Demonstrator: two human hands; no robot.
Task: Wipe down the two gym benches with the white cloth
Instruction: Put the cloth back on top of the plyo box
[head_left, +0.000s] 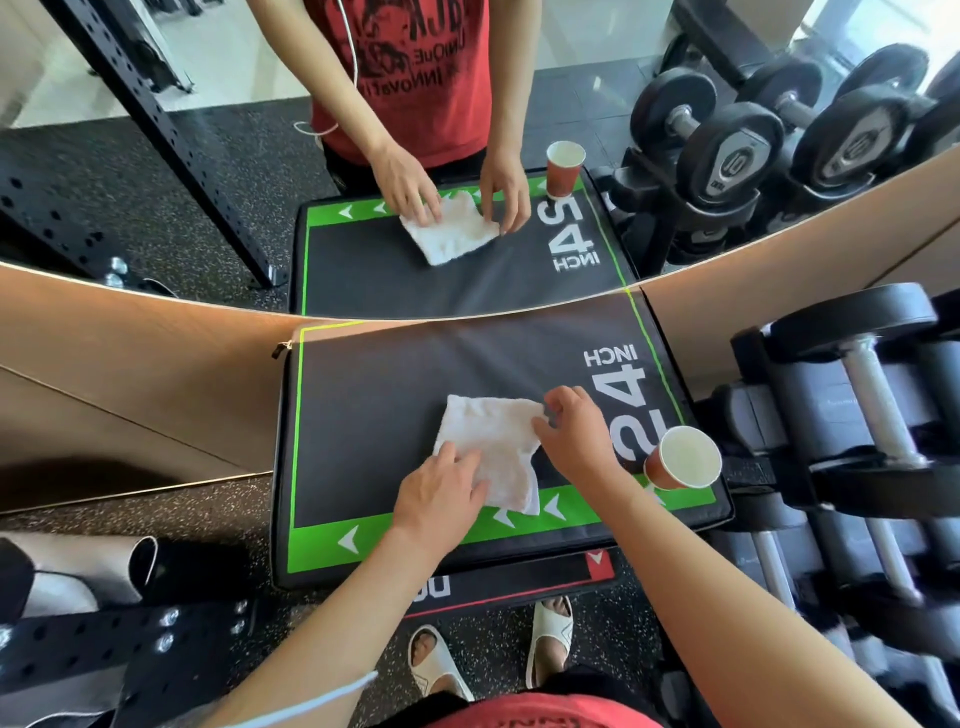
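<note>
1. The cloth (493, 449) lies folded flat on the padded surface (374, 405), near its front edge.
2. Left hand (441, 499) presses it, fingers flat; right hand (571, 431) pinches the far corner.
3. Soft, light, limp: it will likely bunch, so hold it under a spread palm.
4. The cup (683, 460) beside it could tip.

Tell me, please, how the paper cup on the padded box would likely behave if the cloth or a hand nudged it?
The paper cup looks light and stands near the padded box's corner, so a nudge from the right hand or white cloth would probably tip it or slide it off. Its thin wall likely crushes easily.
</note>
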